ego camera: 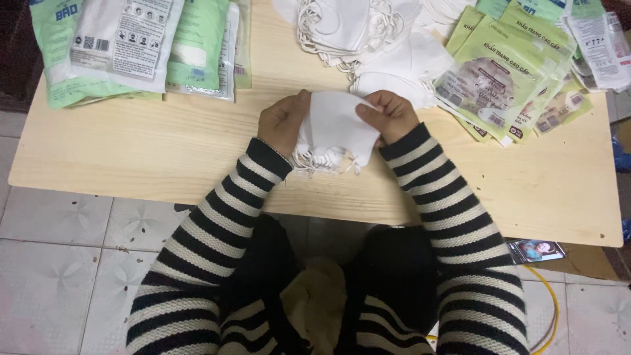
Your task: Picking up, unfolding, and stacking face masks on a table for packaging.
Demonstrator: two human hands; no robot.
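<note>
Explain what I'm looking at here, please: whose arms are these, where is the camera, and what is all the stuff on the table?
There is no machine here. One camera sits on a person's head and looks down, so the two arms in black-and-white striped sleeves are that person's own. The left hand and right hand together hold a small stack of white face masks by its two sides, just above the light wooden table; thin ear loops dangle below the stack. Behind the hands lies a loose pile of more white masks. To the right is a fan of green printed pouches, and to the left a second heap of green and white pouches. Below the table you see a tiled floor.
</note>
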